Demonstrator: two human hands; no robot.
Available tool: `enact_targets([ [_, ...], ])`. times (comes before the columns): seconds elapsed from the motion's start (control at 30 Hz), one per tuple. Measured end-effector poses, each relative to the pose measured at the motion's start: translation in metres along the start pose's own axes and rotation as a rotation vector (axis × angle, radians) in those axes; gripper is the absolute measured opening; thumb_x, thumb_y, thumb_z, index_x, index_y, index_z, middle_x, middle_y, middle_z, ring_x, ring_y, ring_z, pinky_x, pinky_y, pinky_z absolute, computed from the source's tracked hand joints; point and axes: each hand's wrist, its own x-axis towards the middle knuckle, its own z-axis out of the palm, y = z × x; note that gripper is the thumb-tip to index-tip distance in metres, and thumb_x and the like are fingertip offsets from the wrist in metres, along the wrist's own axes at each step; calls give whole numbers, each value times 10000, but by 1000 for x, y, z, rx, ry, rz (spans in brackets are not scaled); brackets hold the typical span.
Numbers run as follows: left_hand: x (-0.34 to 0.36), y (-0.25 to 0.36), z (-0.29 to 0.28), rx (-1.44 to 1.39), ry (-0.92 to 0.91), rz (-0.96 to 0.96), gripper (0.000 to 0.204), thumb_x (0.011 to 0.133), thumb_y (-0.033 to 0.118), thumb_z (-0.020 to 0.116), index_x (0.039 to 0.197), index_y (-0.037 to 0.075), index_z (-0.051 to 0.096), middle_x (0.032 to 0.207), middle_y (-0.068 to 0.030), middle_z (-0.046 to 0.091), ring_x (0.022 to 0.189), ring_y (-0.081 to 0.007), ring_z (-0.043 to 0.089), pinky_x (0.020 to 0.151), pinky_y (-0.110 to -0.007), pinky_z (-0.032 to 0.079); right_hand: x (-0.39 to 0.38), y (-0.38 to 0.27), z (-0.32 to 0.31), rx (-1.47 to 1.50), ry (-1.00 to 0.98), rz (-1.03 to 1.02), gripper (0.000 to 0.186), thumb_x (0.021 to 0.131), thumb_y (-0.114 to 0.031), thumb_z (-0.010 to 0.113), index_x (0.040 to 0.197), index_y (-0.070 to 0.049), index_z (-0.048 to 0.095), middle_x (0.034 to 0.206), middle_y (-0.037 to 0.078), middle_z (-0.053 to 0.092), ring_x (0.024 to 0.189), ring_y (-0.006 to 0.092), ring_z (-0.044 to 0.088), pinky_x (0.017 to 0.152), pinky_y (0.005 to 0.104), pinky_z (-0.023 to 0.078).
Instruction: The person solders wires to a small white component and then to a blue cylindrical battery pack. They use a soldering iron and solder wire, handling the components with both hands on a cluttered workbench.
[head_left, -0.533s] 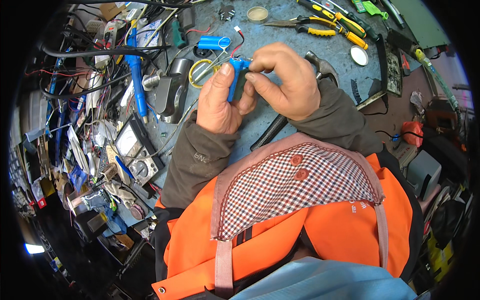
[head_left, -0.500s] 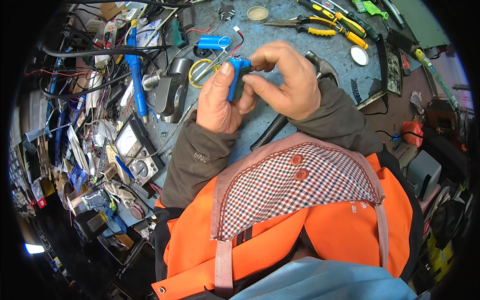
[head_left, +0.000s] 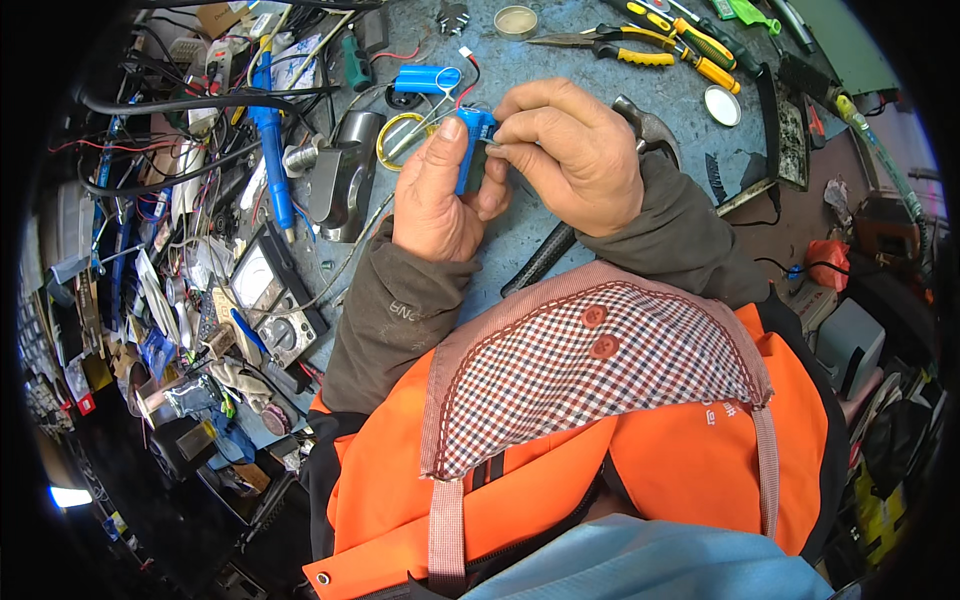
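Note:
My left hand (head_left: 438, 205) is closed around a blue battery pack (head_left: 476, 122), its thumb along the left side and fingertips on the right. A red and black wire lead with a white plug (head_left: 466, 52) rises from the top of the pack. Close against the pack's right edge, my right hand (head_left: 575, 160) pinches thumb and fingers together. Whatever is in that pinch is too small to make out. Just beyond lies a second blue cylindrical pack (head_left: 428, 79), beside a yellow ring (head_left: 388, 150) that looks like a tape roll.
A claw hammer (head_left: 645, 125) lies partly under my right forearm. Pliers (head_left: 630, 50) and screwdrivers (head_left: 708, 45) sit at the far right, near a round white lid (head_left: 722, 105). Leftward are a blue soldering iron (head_left: 268, 140), an analog multimeter (head_left: 275, 290) and tangled cables.
My right fingers have shifted slightly on the pack's right edge, the forefinger now bent down to the thumb. The pack has turned a little, showing more of its printed side.

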Motion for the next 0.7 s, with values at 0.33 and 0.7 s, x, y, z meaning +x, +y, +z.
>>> enact_targets([
  [0.33,4,-1,-1,22,72,73,525,1090,492,539,1176,-11,661,834,-85,680,608,-154,563,556,-296,438,-6,4,4,-131,-24,-220,296,721,-21,774,997,-56,672,993,86,730,856,302,718,737,394,562],
  [0.7,7,1,-10,14,121,80,540,1068,497,585,1195,-23,655,896,-80,715,654,-145,623,575,-272,484,-9,1,4,-47,-1,-427,228,728,-18,732,931,-43,631,987,130,714,862,305,721,710,386,590],
])
